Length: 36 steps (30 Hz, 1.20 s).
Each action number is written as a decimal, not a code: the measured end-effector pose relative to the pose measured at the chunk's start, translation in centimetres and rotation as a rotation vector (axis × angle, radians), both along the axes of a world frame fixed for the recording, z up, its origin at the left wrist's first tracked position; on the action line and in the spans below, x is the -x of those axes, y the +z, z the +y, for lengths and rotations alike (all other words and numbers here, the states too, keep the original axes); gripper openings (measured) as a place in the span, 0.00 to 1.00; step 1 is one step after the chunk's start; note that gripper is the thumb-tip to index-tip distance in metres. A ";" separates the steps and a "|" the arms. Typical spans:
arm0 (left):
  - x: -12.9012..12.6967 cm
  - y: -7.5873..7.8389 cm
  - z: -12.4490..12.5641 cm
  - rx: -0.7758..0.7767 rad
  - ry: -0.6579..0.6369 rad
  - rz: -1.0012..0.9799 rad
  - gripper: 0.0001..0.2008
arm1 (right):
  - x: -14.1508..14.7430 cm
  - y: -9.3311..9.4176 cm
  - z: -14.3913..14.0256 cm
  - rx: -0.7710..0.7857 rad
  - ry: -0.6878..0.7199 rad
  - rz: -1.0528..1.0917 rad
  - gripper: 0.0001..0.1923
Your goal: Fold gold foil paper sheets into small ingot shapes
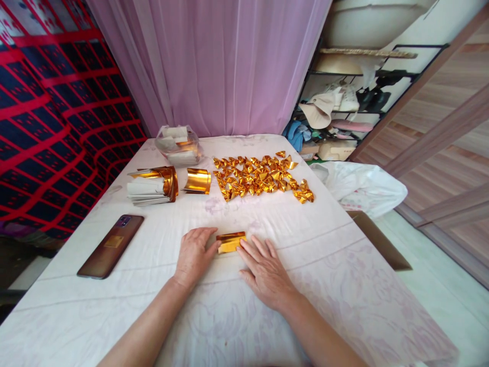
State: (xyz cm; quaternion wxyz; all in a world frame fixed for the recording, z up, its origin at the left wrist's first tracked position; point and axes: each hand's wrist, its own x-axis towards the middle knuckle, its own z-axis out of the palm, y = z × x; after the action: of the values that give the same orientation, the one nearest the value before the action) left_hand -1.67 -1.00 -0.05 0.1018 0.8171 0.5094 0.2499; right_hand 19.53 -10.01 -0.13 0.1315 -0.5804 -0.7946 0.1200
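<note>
1. The gold foil sheet [231, 242] lies flat on the white tablecloth [324, 265], well short of the pile of folded gold pieces [262, 177].
2. Left hand [194, 255], fingers together, presses the sheet's left end.
3. Right hand [263, 270], fingers slightly spread, touches its right end.
4. A phone [110, 245] lies left of the sheet.

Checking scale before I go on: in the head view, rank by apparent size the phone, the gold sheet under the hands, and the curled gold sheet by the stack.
1. phone, clearly largest.
2. and 3. gold sheet and curled gold sheet look alike; the curled one lies farther off, so no ranking.
</note>
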 end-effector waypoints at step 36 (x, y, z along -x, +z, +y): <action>0.5 0.8 -1.9 0.070 -0.220 -0.321 0.19 | -1.1 0.3 1.8 -0.213 -0.208 0.529 0.09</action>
State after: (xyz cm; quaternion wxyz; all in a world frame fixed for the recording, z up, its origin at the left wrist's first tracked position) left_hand -2.18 -2.86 0.71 0.2368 0.8136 0.4027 0.3462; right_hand 20.68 -8.18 0.17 0.4057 -0.5903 -0.6770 0.1690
